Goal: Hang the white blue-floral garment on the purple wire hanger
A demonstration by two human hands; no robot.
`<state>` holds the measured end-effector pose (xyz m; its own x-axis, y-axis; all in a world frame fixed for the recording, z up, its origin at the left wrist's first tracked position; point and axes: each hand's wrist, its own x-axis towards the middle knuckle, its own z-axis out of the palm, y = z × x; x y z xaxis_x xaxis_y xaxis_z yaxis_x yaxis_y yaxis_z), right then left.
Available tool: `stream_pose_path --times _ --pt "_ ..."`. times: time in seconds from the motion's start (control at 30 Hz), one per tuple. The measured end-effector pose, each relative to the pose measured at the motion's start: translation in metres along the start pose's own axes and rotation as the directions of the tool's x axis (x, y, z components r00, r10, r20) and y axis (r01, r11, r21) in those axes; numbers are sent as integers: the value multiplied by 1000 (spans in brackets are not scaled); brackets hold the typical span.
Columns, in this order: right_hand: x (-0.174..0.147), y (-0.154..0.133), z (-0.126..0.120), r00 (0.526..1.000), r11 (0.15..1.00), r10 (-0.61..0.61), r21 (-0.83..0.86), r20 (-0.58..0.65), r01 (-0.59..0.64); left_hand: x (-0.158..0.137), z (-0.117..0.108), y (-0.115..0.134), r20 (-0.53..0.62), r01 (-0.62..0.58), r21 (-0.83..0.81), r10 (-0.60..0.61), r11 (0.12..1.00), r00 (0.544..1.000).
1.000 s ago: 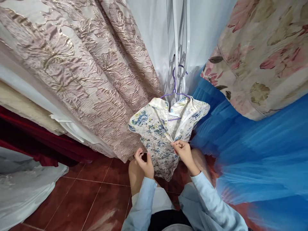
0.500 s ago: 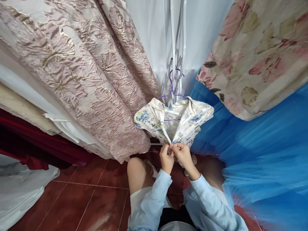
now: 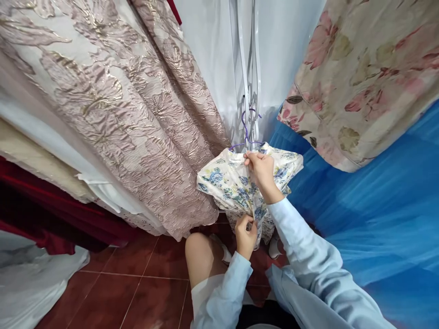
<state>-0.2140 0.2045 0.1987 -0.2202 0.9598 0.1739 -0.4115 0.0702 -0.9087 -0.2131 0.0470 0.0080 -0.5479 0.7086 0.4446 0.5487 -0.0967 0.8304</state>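
A white dress with blue and yellow flowers [image 3: 219, 178] hangs in front of me on a purple hanger [image 3: 245, 130]. My right hand [image 3: 262, 171] pinches the top of its front seam at the neckline; whether a zip pull lies between those fingers is hidden. Lower on the same seam, my left hand [image 3: 246, 234] grips the fabric between thumb and fingers. Between the two hands the front edges lie together in a straight line. The dress's lower part drops toward the floor, partly behind my left hand.
White metal bars [image 3: 254, 59] hold the hanger. A pink and gold brocade fabric [image 3: 144, 114] hangs at left, with dark red cloth [image 3: 51, 205] beyond it. At right are a floral cloth [image 3: 363, 91] and blue tulle [image 3: 370, 228]. Red tiles [image 3: 137, 283] cover the floor.
My right hand has moved up the front seam from beside the left hand to the neckline. The open V-shaped front has come together. My left hand stays low on the seam.
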Motion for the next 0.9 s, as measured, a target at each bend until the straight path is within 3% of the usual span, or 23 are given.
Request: stream_pose_path --times 0.13,0.23,0.33,0.4,0.5,0.6,0.7,0.9 --pt "4 -6 1 998 1000 -4 -19 58 5 0 -4 -1 50 49 -27 -47 998 998" --pt "-6 -9 -8 995 997 18 -70 101 -11 17 -15 10 58 44 -91 -39 995 998" --pt "-18 -15 -15 992 995 -6 -102 123 18 61 -32 37 -91 -40 -125 29 991 995" --pt "-25 -20 -17 990 992 -39 -115 138 55 102 -44 60 -111 -158 -148 143 976 983" --pt "-29 -25 -19 983 987 -76 -131 165 98 163 -58 89 25 -315 -93 318 945 948" --pt "-27 -23 -21 978 980 -102 -153 182 131 199 -64 105 218 -433 82 407 898 887" --pt "-22 -17 -23 974 967 -128 -192 189 164 207 -63 108 242 -480 195 432 855 869" --pt "-24 9 -29 980 955 -111 -257 164 151 199 -57 104 97 -487 179 478 855 873"
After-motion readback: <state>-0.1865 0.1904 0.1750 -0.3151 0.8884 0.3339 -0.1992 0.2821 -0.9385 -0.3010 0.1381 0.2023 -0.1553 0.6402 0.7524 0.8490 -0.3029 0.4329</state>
